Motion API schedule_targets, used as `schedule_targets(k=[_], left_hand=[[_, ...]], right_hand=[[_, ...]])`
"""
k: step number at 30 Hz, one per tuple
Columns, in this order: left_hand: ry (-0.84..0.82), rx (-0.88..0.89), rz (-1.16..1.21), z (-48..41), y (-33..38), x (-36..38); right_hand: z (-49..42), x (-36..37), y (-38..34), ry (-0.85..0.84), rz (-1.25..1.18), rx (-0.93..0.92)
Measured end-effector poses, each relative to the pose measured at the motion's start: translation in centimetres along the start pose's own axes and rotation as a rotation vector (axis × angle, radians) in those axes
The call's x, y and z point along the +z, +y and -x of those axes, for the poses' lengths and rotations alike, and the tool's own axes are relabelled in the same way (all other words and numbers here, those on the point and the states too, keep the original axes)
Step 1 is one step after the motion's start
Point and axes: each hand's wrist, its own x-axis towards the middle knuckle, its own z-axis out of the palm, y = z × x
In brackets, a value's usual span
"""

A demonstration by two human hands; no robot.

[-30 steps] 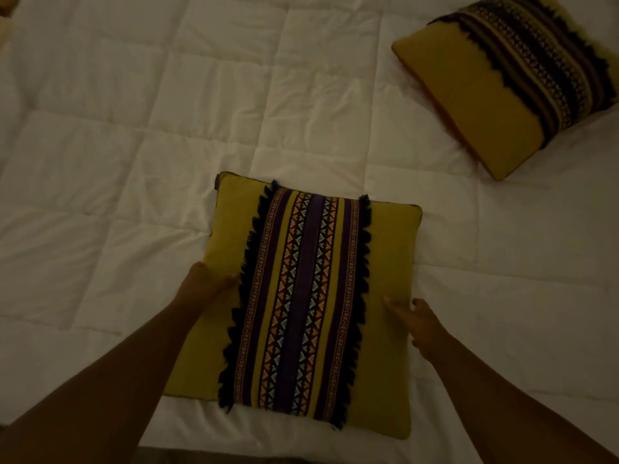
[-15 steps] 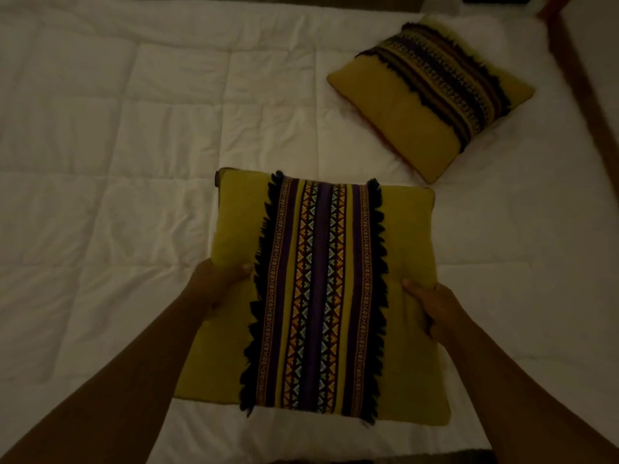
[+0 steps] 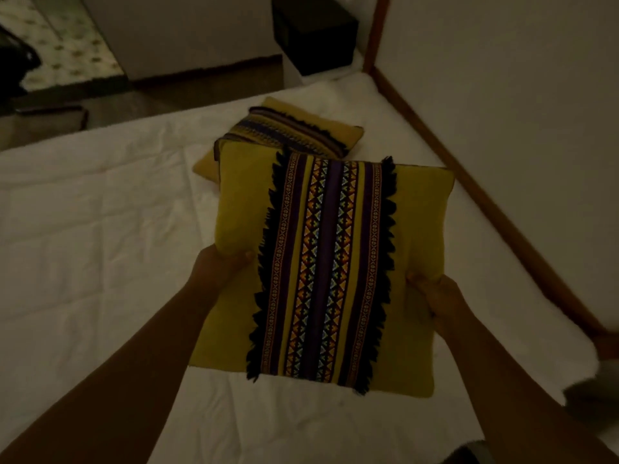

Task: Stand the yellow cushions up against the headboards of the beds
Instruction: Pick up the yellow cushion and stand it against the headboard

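Observation:
I hold a yellow cushion (image 3: 415,229) with a patterned purple stripe and black fringe down its middle, lifted above the white bed (image 3: 100,229). My left hand (image 3: 217,266) grips its left edge and my right hand (image 3: 438,293) grips its right edge. A second yellow cushion (image 3: 301,132) of the same kind lies flat on the bed beyond it, partly hidden by the held one. The wooden headboard rail (image 3: 469,175) runs diagonally along the bed's right side, against a pale wall.
A black box (image 3: 315,31) stands on a white stand past the bed's far corner. A wooden post (image 3: 376,31) rises at that corner. Floor and a patterned surface (image 3: 67,51) show at the upper left.
The cushion has risen off the bed in both hands and moved right, toward the wooden rail. My view has lifted, so the far cushion, the wall and the black box show.

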Motion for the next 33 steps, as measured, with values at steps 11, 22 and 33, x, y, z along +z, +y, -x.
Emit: schedule_targets(k=[11, 22, 33], left_hand=[[-0.188, 0.166, -0.223, -7.7, 10.8, 24.3], [-0.445, 0.259, -0.329, -16.8, 16.4, 40.5], [-0.618, 0.393, -0.354, -22.5, 20.3, 55.8]], right_hand=[[-7.9, -17.5, -2.1, 0.244, -0.216, -0.064], [-14.5, -22.5, -0.4, 0.491, -0.439, -0.257], [-21.5, -25.2, 1.4, 0.746, -0.495, -0.306]])
